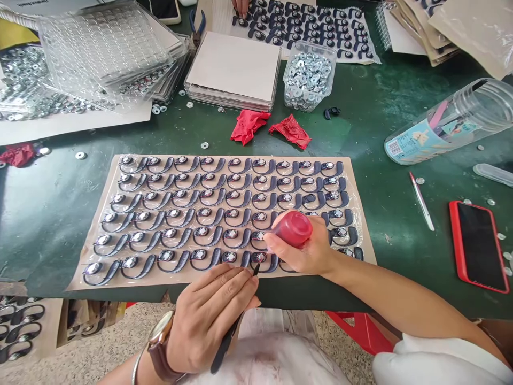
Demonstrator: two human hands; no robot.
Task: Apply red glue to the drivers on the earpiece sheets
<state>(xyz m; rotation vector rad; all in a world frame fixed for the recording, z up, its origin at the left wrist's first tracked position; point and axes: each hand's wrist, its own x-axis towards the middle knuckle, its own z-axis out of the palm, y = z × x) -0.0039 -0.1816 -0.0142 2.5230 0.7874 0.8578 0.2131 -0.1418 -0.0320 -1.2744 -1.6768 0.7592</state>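
Rows of dark curved clips (208, 235), each with a round silvery disc, lie on a brown sheet (96, 214) under clear film. My right hand (308, 248) grips a squeeze bottle (294, 227) with red contents, tilted with its base toward me. The bottle's tip is hidden behind the fingers. My left hand (218, 307), with a watch at the wrist, is closed round black tweezers (228, 342). Their tip reaches a clip in the front row, right of the hand. The right hand covers several clips beneath it.
Behind the sheet are two crumpled red cloths (250, 126), a tub of metal washers (309, 75) and stacked white-topped trays (234, 67). A clear jar (449, 123), a pen (421, 202) and a red-cased phone (479, 246) lie at right. Another person's hand (241, 7) touches clips at the far side.
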